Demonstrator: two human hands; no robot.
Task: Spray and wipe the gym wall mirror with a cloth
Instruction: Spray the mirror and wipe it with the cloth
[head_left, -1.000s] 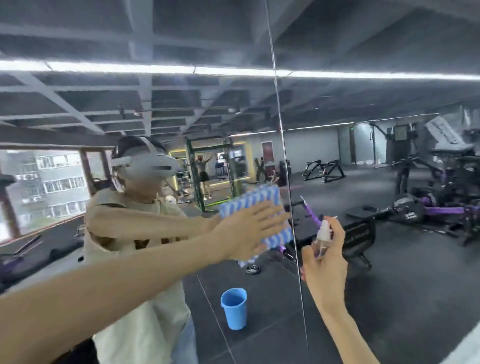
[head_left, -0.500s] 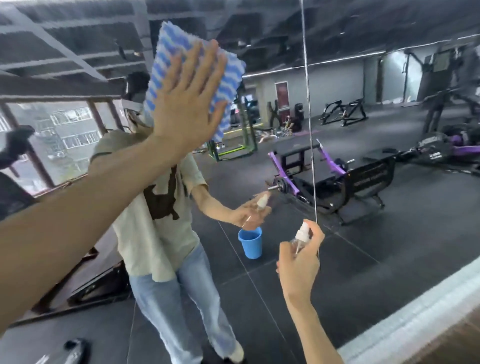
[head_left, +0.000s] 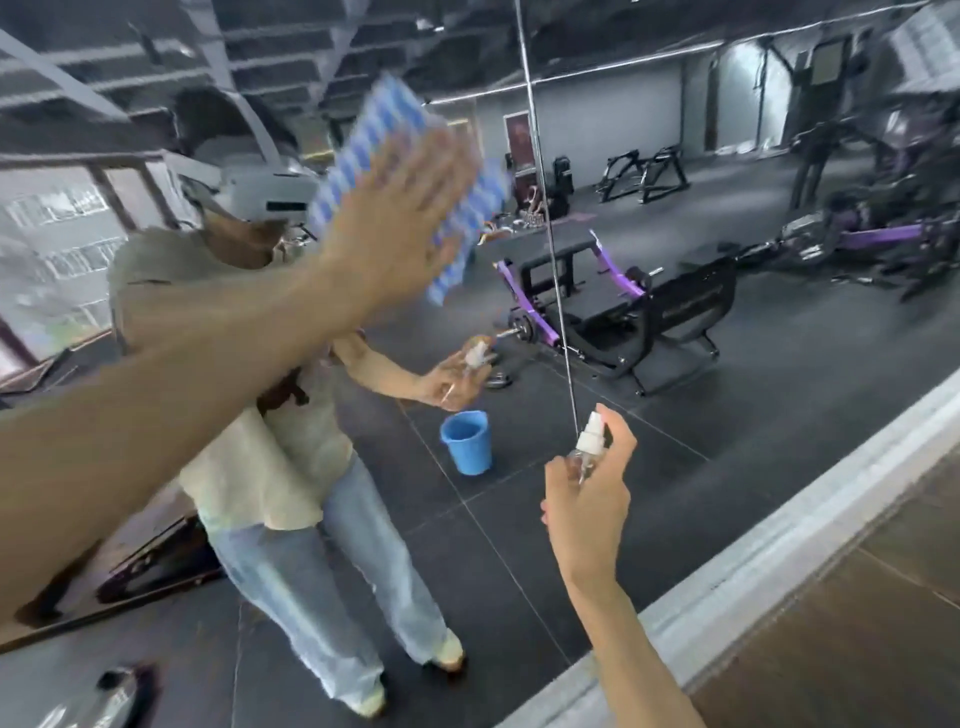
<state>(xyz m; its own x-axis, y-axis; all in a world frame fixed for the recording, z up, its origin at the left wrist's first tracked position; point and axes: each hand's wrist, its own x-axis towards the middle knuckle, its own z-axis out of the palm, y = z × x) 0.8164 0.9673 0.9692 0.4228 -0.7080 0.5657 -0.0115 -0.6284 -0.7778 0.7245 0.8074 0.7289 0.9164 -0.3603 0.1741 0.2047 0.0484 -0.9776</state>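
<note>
The wall mirror fills most of the view, with a vertical seam right of centre. My left hand presses a blue-and-white striped cloth flat against the glass, fingers straight; both are blurred by motion. Lower right, my right hand grips a small clear spray bottle with a white nozzle, index finger over the top, close to the mirror seam. My reflection stands in the glass behind the cloth.
A grey sill runs along the mirror's lower edge, with brown floor at the bottom right. In the reflection are a blue bucket on black floor tiles and purple-and-black gym machines.
My left hand with the cloth has swept up from mid-mirror, then right and slightly down across the glass. The view tilted downward. My right hand keeps the bottle in much the same place.
</note>
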